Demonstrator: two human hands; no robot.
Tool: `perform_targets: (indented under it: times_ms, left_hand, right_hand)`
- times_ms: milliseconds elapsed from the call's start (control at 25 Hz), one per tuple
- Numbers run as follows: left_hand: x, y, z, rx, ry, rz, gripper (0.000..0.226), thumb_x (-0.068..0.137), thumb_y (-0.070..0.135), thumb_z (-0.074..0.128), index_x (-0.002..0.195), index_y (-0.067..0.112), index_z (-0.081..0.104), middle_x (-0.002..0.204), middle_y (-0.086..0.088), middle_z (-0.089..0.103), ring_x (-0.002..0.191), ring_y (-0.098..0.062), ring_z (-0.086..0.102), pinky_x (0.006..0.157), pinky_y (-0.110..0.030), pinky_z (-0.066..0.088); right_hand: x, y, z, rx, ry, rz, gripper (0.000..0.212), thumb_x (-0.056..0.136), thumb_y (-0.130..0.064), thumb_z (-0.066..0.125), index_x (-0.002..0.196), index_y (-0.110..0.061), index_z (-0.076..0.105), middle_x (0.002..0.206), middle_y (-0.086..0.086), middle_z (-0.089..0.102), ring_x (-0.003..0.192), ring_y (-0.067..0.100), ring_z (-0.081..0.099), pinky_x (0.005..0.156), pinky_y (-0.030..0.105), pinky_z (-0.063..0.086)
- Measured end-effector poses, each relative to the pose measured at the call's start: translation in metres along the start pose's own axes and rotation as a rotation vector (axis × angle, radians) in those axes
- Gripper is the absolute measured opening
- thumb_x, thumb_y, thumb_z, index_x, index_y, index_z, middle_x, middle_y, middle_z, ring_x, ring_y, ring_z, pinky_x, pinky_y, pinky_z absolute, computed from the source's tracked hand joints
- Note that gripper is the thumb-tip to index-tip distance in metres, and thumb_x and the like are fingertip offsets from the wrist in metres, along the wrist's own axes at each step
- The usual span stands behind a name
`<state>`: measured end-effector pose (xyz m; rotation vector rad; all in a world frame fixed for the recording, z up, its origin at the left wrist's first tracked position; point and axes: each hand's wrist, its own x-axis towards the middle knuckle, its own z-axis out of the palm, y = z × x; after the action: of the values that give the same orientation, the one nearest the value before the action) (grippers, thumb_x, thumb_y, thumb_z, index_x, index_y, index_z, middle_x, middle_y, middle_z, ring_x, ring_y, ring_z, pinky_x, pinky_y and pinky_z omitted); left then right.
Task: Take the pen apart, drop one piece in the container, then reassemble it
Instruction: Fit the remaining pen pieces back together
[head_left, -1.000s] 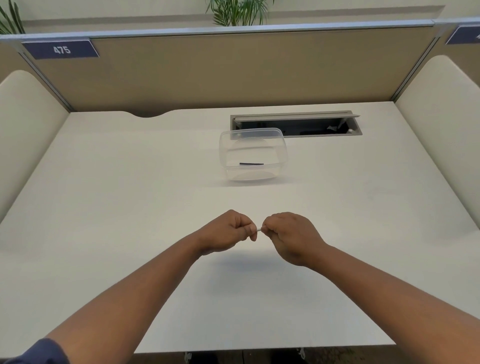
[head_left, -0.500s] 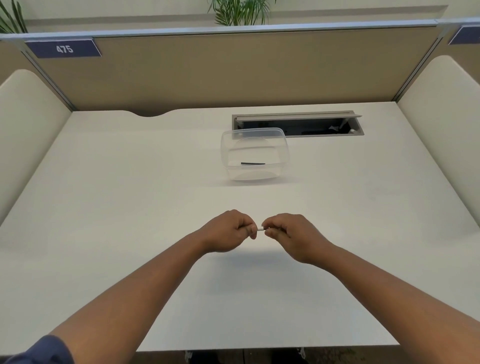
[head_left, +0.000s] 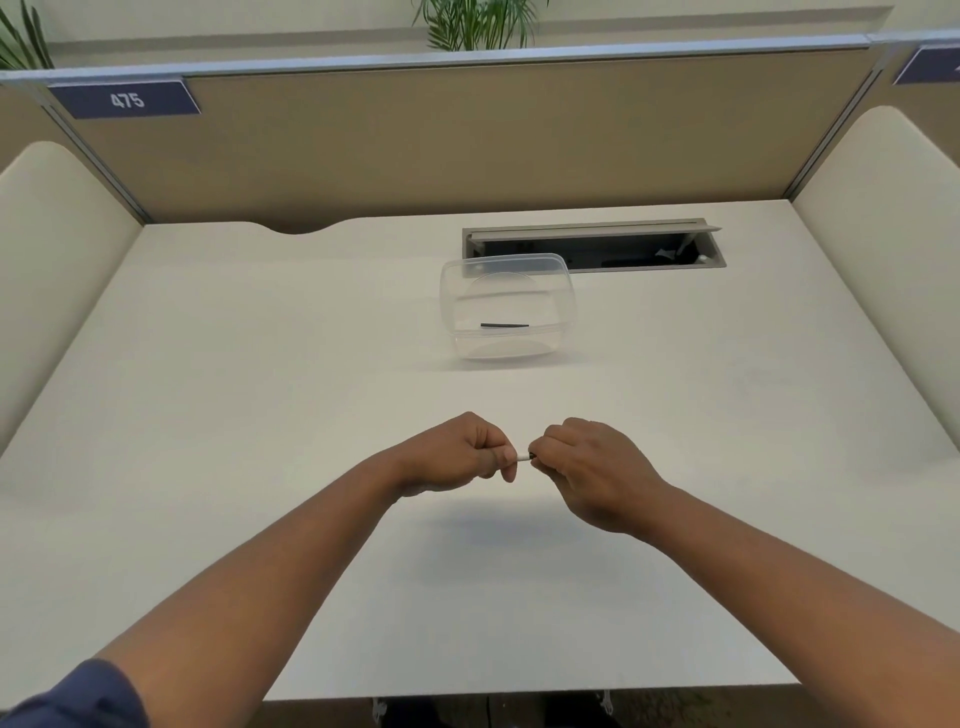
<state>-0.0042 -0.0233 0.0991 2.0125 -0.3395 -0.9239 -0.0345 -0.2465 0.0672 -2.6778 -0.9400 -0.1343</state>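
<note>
Far left on the partition: a blue label reading "475". Lower down, left hand curled tight round the white end of the pen, right hand pinching its dark end (most of the barrel hidden), both held just above the counter. Beyond, well apart, one thin dark piece already inside the clear container; apparently only reassembly left.

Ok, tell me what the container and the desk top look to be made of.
The container looks like clear thin plastic with a glossy finish: the desk and the dark pen piece lying in it show straight through its walls, and its rim catches light. The desk top looks like off-white laminate, matte and smooth, with only soft shadows and no grain; what lies beneath cannot be told.
</note>
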Motion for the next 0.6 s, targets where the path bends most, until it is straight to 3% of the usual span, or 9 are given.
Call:
perform_targets:
  times_ms: [160,280,360,400,480,600]
  left_hand:
    - [0.0,-0.002,0.008,0.122,0.095,0.034,0.031,0.101,0.03,0.053,0.076,0.026,0.07,0.059,0.006,0.046,0.057,-0.014,0.039,0.058,-0.027,0.036]
    - [-0.001,-0.001,0.013,0.39,0.204,0.057,0.026,0.1,0.034,0.051,0.079,0.03,0.066,0.053,0.01,0.048,0.054,-0.015,0.043,0.057,-0.03,0.039]
    - [-0.002,0.0,0.018,0.572,0.236,0.093,0.024,0.1,0.038,0.049,0.086,0.031,0.067,0.06,0.009,0.056,0.062,-0.016,0.054,0.06,-0.031,0.044]
    - [-0.002,0.001,0.019,0.608,0.233,0.108,0.024,0.1,0.039,0.048,0.088,0.031,0.067,0.064,0.009,0.059,0.067,-0.017,0.057,0.06,-0.031,0.045]
    - [0.0,0.001,0.018,0.589,0.206,0.09,0.024,0.101,0.039,0.047,0.089,0.032,0.067,0.065,0.012,0.058,0.068,-0.015,0.057,0.061,-0.03,0.044]
    - [0.004,0.0,0.013,0.401,0.168,0.02,0.025,0.101,0.034,0.048,0.088,0.029,0.069,0.064,0.014,0.054,0.061,-0.01,0.049,0.063,-0.031,0.043]
  right_hand:
    - [0.002,-0.012,-0.006,0.356,-0.187,0.272,0.026,0.099,-0.02,0.042,0.076,-0.019,0.053,0.067,-0.005,0.05,0.065,0.019,0.041,0.06,0.036,0.039]
    - [0.01,-0.022,-0.013,0.982,-0.311,0.753,0.032,0.096,-0.011,0.044,0.067,-0.018,0.055,0.059,-0.003,0.048,0.055,0.017,0.037,0.056,0.03,0.032]
    - [0.013,-0.019,-0.019,1.301,-0.457,0.983,0.033,0.099,-0.014,0.044,0.069,-0.015,0.057,0.057,0.002,0.048,0.051,0.016,0.035,0.054,0.028,0.028]
    - [0.012,-0.016,-0.022,1.348,-0.505,1.01,0.033,0.101,-0.016,0.044,0.071,-0.014,0.059,0.058,0.002,0.049,0.05,0.015,0.036,0.053,0.027,0.029]
    - [0.011,-0.011,-0.024,1.203,-0.521,0.89,0.032,0.102,-0.02,0.046,0.077,-0.013,0.064,0.063,0.0,0.056,0.052,0.013,0.042,0.055,0.025,0.033]
    - [0.006,-0.007,-0.014,0.742,-0.269,0.578,0.024,0.101,-0.023,0.052,0.089,-0.017,0.071,0.075,-0.007,0.065,0.067,0.01,0.053,0.065,0.026,0.043]
